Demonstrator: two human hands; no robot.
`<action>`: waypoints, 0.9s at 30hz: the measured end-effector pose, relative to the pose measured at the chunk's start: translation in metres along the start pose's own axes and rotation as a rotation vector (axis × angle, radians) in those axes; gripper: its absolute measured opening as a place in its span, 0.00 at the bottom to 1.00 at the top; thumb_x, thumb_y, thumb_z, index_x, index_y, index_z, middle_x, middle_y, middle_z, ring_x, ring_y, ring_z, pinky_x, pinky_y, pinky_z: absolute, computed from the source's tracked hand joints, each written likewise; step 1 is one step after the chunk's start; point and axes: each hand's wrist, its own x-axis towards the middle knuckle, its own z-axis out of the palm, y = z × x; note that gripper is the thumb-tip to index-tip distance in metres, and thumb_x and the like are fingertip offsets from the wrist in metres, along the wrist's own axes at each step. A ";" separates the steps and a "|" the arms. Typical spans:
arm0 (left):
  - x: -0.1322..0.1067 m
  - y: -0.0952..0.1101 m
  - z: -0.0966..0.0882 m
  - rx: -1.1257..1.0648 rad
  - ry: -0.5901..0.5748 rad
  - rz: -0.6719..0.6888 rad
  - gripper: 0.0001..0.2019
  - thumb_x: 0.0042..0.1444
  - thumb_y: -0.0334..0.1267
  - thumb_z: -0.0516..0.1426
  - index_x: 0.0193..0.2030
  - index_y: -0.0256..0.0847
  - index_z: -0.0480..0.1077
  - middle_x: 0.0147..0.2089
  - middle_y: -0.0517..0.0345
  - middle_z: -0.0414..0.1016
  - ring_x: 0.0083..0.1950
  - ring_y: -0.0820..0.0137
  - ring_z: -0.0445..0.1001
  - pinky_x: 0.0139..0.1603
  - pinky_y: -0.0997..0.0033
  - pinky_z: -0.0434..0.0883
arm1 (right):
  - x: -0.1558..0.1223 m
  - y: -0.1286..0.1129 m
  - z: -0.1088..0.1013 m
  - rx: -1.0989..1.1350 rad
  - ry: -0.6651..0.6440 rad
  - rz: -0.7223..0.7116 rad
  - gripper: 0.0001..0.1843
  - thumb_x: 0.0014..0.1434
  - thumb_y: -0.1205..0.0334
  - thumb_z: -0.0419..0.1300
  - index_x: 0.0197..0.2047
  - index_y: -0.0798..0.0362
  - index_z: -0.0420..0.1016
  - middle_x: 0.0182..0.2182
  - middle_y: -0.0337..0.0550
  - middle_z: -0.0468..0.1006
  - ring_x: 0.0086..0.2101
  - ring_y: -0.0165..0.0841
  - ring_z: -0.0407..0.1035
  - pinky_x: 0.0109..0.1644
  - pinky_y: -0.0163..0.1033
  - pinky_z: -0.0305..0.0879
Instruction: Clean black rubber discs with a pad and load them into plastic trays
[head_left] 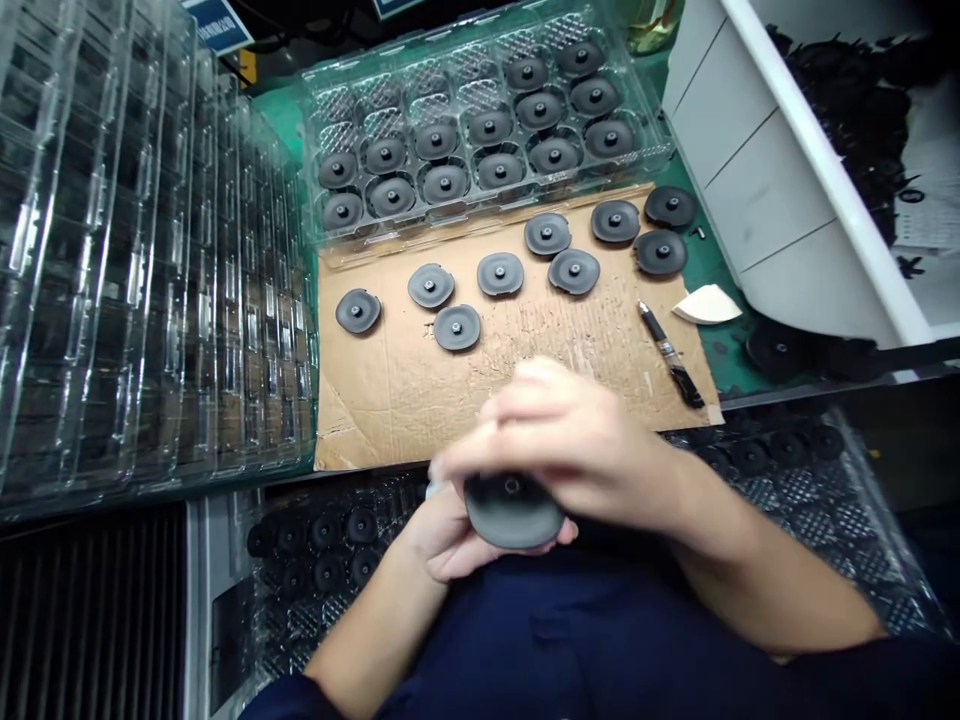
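Close to my body, a dark grey rounded disc [514, 522] with a small raised hub lies in my left hand [444, 535], which supports it from below with the fingers wrapped underneath. My right hand [559, 430] bends over the disc's far edge, its fingers curled together and blurred. Whatever those fingers hold, if anything, is hidden. Ahead on the cardboard sheet [382, 400] lie several similar discs, among them one disc [457, 328] just beyond my hands. A black pen [670, 355] and a white wedge-shaped piece [707, 304] rest toward the right.
Behind the cardboard, a clear plastic tray [480, 205] carries more discs in its pockets. Stacked clear trays [150, 250] rise at the left. A white bin [795, 230] with black parts stands at the right. More filled trays [322, 575] sit below the table edge.
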 end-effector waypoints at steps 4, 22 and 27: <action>-0.002 0.008 -0.004 -0.589 -0.504 -0.163 0.31 0.43 0.62 0.61 0.46 0.40 0.75 0.38 0.51 0.80 0.32 0.64 0.81 0.28 0.74 0.76 | -0.019 0.045 0.009 -0.086 0.166 0.410 0.12 0.63 0.67 0.55 0.45 0.50 0.78 0.35 0.42 0.78 0.35 0.32 0.69 0.41 0.38 0.65; -0.008 -0.007 -0.013 -0.684 -0.476 0.152 0.27 0.53 0.58 0.56 0.57 0.49 0.68 0.51 0.52 0.75 0.43 0.64 0.80 0.41 0.70 0.77 | -0.070 0.028 0.058 0.018 0.351 0.570 0.14 0.62 0.71 0.52 0.41 0.51 0.78 0.36 0.42 0.79 0.38 0.31 0.74 0.42 0.36 0.69; -0.007 -0.016 -0.014 0.206 -0.011 0.943 0.47 0.50 0.37 0.65 0.70 0.56 0.41 0.56 0.49 0.69 0.54 0.62 0.72 0.54 0.57 0.72 | -0.079 0.018 0.062 0.008 0.386 0.601 0.13 0.62 0.71 0.53 0.41 0.52 0.79 0.35 0.42 0.77 0.37 0.31 0.73 0.41 0.35 0.68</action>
